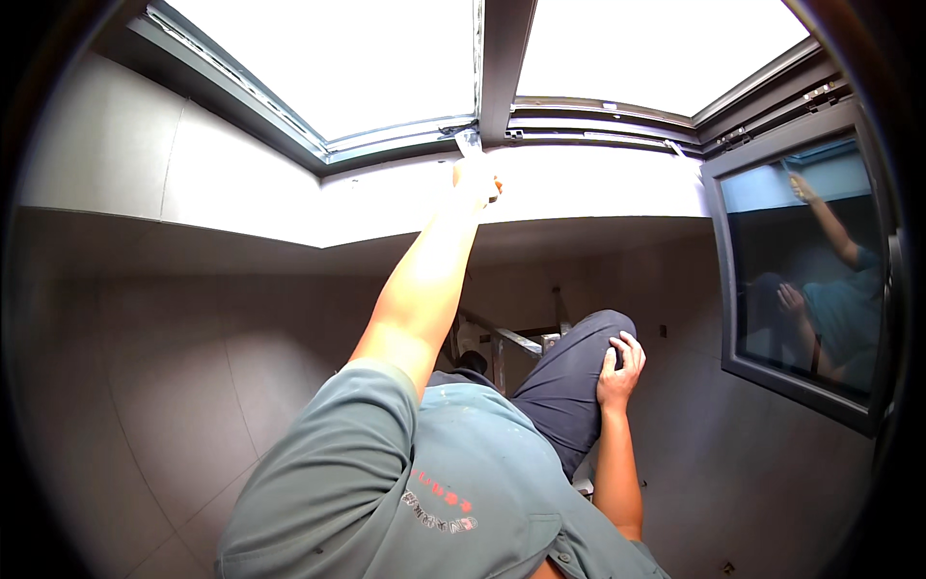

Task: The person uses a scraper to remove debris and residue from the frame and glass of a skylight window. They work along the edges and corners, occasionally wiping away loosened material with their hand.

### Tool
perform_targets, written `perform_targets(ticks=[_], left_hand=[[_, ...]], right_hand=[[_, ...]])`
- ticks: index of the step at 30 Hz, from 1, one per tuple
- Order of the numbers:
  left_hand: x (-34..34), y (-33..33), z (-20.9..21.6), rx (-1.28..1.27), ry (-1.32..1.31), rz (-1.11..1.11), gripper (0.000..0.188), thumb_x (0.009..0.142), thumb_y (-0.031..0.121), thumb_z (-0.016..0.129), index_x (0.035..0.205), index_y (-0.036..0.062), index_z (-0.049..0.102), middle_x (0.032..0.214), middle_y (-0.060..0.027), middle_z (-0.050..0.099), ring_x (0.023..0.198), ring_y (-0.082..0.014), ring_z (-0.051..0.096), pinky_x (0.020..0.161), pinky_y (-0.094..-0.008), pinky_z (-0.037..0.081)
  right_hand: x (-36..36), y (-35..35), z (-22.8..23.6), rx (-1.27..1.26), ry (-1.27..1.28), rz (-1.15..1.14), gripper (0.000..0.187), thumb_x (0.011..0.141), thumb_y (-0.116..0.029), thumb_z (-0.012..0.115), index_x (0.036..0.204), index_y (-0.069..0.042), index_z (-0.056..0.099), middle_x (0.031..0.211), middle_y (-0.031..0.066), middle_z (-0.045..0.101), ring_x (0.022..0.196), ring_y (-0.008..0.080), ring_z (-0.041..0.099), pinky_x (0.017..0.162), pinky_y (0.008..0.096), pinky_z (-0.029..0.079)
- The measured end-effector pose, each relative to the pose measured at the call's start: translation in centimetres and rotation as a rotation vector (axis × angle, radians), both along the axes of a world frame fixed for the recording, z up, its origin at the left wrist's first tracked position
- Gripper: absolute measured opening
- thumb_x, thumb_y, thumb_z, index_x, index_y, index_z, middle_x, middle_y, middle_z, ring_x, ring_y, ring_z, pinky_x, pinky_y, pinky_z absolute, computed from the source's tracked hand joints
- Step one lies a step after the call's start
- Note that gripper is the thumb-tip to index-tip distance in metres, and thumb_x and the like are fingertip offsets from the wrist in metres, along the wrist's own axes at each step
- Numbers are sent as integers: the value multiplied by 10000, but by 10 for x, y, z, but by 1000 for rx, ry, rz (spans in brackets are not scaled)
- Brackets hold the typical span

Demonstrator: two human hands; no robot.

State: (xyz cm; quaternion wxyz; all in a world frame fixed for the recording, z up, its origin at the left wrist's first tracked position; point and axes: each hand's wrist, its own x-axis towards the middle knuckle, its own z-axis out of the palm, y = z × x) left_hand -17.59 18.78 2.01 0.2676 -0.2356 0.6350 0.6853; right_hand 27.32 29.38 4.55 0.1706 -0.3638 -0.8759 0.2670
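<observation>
My left hand (476,182), in strong glare, is stretched forward to the windowsill and closed on a putty knife. The pale, flat blade of the putty knife (469,144) meets the corner where the window frame (498,87) joins the sill; its handle is mostly hidden in my fist. My right hand (620,371) lies on my raised knee with its fingers slightly spread, holding nothing. Dark trousers cover the knee.
An open window sash (803,261) swings inward at the right, its dark glass reflecting my arm. The white sill (588,183) runs beneath the frame. Grey tiled wall (174,376) lies below it at the left. Part of a metal ladder (516,340) shows beside my leg.
</observation>
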Motion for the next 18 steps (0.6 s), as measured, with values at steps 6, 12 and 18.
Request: perform_targets(ticks=[6, 12, 18], left_hand=[[-9, 10, -14, 69, -46, 30, 253, 1053, 217, 511, 915, 21, 594, 688, -91, 612, 518, -200, 603, 455, -352, 494], [-14, 16, -25, 122, -70, 44, 253, 1054, 224, 492, 905, 38, 577, 664, -81, 575, 496, -200, 563, 443, -360, 466], [-18, 16, -37, 209, -93, 48, 253, 1054, 231, 472, 895, 56, 560, 640, -71, 538, 473, -199, 523, 431, -367, 438]], right_hand=[[3, -1, -4, 22, -24, 10, 208, 888, -82, 653, 1081, -54, 723, 1315, 103, 650, 1304, 332, 523, 1137, 445, 392], [3, -4, 0, 31, -30, 12, 201, 896, -84, 650, 1082, -57, 721, 1310, 101, 651, 1305, 330, 525, 1136, 447, 393], [9, -4, -2, 38, -33, 25, 192, 910, -94, 645, 1084, -58, 719, 1314, 100, 650, 1306, 329, 525, 1134, 446, 397]])
